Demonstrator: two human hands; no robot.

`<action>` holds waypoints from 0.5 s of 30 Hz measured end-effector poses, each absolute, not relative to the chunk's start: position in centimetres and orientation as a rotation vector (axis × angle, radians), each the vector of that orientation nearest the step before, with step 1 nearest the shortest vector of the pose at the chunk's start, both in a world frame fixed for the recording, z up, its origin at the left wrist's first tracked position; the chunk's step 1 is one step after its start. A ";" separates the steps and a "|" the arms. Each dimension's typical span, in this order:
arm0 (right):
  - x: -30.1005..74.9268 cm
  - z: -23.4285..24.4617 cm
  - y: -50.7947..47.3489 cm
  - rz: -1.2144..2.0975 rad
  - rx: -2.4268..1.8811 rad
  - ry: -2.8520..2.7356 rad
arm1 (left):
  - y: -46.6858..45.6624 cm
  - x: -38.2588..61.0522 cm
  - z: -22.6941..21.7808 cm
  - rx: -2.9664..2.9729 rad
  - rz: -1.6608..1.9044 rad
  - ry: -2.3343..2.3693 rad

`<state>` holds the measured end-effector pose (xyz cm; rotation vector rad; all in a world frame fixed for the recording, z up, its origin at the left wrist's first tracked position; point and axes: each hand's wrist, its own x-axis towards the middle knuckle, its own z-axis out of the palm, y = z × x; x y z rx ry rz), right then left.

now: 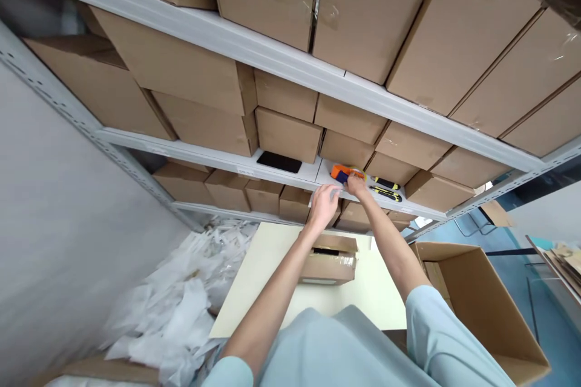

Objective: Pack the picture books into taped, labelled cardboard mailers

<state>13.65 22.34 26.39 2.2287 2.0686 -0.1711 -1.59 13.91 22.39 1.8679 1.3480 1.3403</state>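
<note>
My right hand (354,184) is closed on an orange and dark blue tape dispenser (341,173) at the front of the middle shelf (313,170). Close by on the left, my left hand (324,203) is at the shelf's front edge, fingers loosely bent and thumb apart; I see no held object in it. Two yellow and black utility knives (385,188) lie just right of my right hand. A flat black phone-like slab (278,162) rests further left on that shelf. Below my hands, a small cardboard box (327,269) with shiny tape at its right end sits on the pale tabletop (276,254).
Cardboard boxes (290,136) fill much of the rack, whose upper beam (272,63) crosses above my hands. White packing scraps (181,308) pile up at left beside the wall. A large open carton (481,308) stands at right of the table.
</note>
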 end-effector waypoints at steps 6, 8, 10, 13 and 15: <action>15.3 24.9 18.3 -0.207 2.287 2.261 | 9.8 -4.1 20.2 1.630 1.339 1.337; 15.4 23.2 14.9 -0.468 2.411 2.453 | 7.6 -5.1 19.1 1.517 1.351 1.314; 15.0 21.2 10.7 -1.055 2.510 2.623 | 4.8 -5.9 17.9 1.432 1.347 1.303; 13.1 18.5 4.1 -1.958 2.447 2.507 | 0.4 -6.6 16.7 1.386 1.328 1.268; 11.1 17.6 0.6 -2.242 2.430 2.342 | -2.0 -6.8 16.4 1.391 1.326 1.260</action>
